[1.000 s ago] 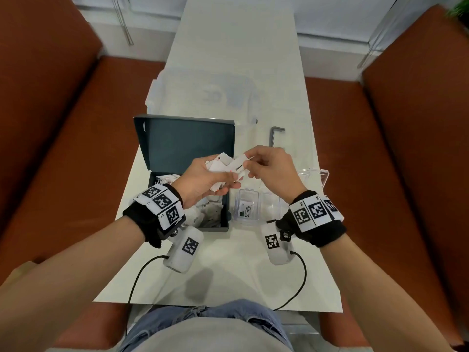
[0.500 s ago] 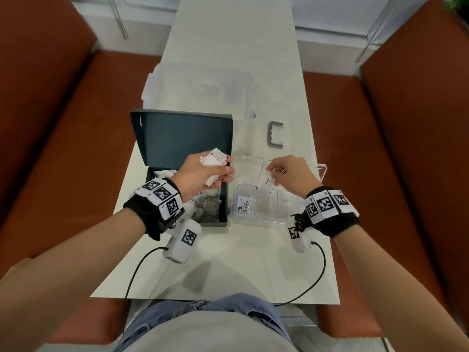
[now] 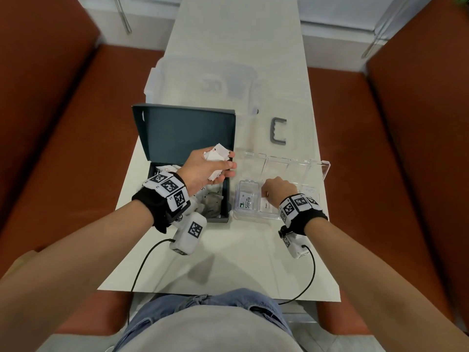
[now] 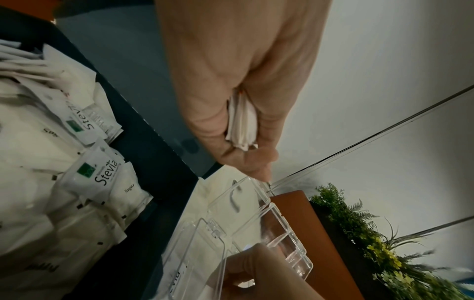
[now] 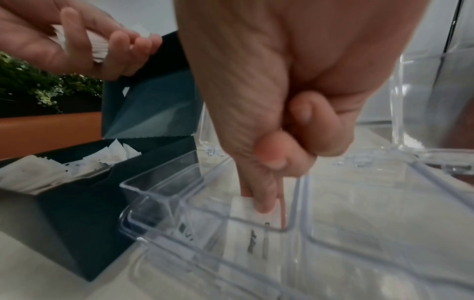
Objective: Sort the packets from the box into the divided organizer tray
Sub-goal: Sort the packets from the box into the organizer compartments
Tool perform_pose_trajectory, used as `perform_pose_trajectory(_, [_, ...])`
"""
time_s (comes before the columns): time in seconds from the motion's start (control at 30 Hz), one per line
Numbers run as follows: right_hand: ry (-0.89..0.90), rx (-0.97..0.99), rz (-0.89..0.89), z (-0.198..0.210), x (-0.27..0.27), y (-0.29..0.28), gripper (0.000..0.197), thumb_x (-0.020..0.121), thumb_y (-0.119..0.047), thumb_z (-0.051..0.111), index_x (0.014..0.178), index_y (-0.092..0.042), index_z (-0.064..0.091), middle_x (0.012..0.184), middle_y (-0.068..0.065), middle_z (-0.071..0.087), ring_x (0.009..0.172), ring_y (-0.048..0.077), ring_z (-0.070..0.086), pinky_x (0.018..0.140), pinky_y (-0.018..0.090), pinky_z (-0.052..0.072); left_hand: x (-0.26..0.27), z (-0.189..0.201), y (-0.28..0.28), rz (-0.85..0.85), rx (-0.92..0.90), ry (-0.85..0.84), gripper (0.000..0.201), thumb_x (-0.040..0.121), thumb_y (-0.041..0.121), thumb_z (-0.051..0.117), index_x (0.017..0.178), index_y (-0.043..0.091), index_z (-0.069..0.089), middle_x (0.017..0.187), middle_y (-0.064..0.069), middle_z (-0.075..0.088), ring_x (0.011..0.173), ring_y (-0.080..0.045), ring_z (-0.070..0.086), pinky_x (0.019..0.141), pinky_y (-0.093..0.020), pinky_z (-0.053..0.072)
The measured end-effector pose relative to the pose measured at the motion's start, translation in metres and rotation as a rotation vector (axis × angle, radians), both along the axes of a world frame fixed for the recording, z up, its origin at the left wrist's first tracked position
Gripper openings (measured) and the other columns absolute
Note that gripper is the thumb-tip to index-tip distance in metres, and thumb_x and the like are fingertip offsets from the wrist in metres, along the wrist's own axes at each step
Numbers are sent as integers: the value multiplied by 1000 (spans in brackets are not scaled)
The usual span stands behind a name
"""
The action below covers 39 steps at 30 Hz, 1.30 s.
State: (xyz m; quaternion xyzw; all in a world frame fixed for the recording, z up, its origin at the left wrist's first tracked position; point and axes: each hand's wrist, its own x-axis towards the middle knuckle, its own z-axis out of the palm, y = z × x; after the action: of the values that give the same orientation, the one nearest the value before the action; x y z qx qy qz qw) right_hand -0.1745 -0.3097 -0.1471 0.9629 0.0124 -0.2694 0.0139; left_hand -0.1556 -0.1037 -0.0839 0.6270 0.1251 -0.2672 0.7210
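A dark box [image 3: 226,199] stands open with its lid [image 3: 182,133] raised, and several white packets [image 4: 100,172] lie inside. Above it my left hand [image 3: 208,171] grips a bunch of white packets [image 3: 218,154], seen pinched in the fingers [image 4: 242,125]. To the right lies the clear divided organizer tray [image 3: 323,171]. Its left near compartment holds a Stevia packet [image 3: 246,202]. My right hand [image 3: 276,190] reaches into the compartment beside it, fingertips [image 5: 264,203] holding the top end of a pepper packet [image 5: 254,231], whose lower end is down in that compartment.
A grey C-shaped handle [image 3: 279,133] lies on the white table [image 3: 228,262] behind the tray. A translucent plastic container [image 3: 203,82] sits behind the box. Orange-brown benches [image 3: 63,148] flank the table. A planter with greenery [image 4: 372,243] stands beyond.
My right hand took one packet from the bunch in my left hand, carried it right and lowered it into the tray's compartment. The left hand stayed over the box.
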Motion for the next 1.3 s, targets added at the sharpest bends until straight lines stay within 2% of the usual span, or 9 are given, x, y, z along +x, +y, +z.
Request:
perform_pose_trajectory(0.3, [12, 12, -37, -10, 0, -6, 31, 92, -2, 48, 114, -15, 66, 114, 11, 61, 100, 35, 63, 81, 38, 50, -3, -4, 3, -6, 4, 4, 20, 85, 2, 70, 102, 12, 69, 101, -15, 73, 77, -20, 71, 53, -18, 50])
perform_pose_trajectory(0.57, [-19, -4, 0, -13, -2, -8, 32, 91, 1, 47, 110, -16, 67, 109, 9, 62, 94, 32, 64, 69, 33, 45, -3, -6, 5, -3, 5, 3, 22, 84, 3, 71, 104, 11, 69, 103, -16, 73, 81, -22, 71, 52, -19, 50])
perform_pose_trajectory(0.73, [15, -28, 40, -14, -4, -5, 29, 91, -2, 50, 105, -16, 70, 107, 9, 64, 94, 32, 64, 68, 33, 42, -2, -7, 6, -8, -6, 2, 23, 84, 2, 70, 106, 9, 69, 103, -17, 72, 81, -23, 70, 53, -19, 50])
perform_pose_trajectory(0.87, [29, -27, 38, -10, -4, -7, 27, 93, -6, 50, 109, -17, 69, 110, 8, 64, 96, 31, 63, 69, 33, 44, -3, -9, 8, -6, -20, 13, 24, 83, 2, 71, 105, 9, 69, 100, -16, 73, 83, -24, 70, 53, -19, 50])
perform_pose_trajectory(0.97, [-19, -44, 41, -8, -4, -8, 30, 92, 0, 45, 109, -12, 67, 108, 10, 63, 94, 32, 64, 73, 34, 48, -2, -9, 9, -4, -23, 16, 25, 82, 2, 72, 106, 8, 69, 101, -16, 73, 84, -25, 70, 53, -19, 51])
perform_pose_trajectory(1.1, [22, -78, 64, -10, -8, -4, 28, 92, -1, 46, 104, -12, 68, 104, 8, 64, 92, 30, 64, 68, 32, 43, -1, -10, 9, -5, -19, 13, 23, 83, 2, 72, 105, 10, 69, 100, -15, 73, 83, -24, 71, 53, -19, 51])
perform_pose_trajectory(1.3, [86, -54, 51, -8, -10, -1, 27, 89, -3, 47, 104, -11, 67, 108, 8, 64, 97, 31, 63, 72, 33, 44, -1, -11, 9, -12, -2, 4, 23, 83, 2, 72, 104, 11, 70, 98, -14, 74, 83, -24, 71, 54, -20, 51])
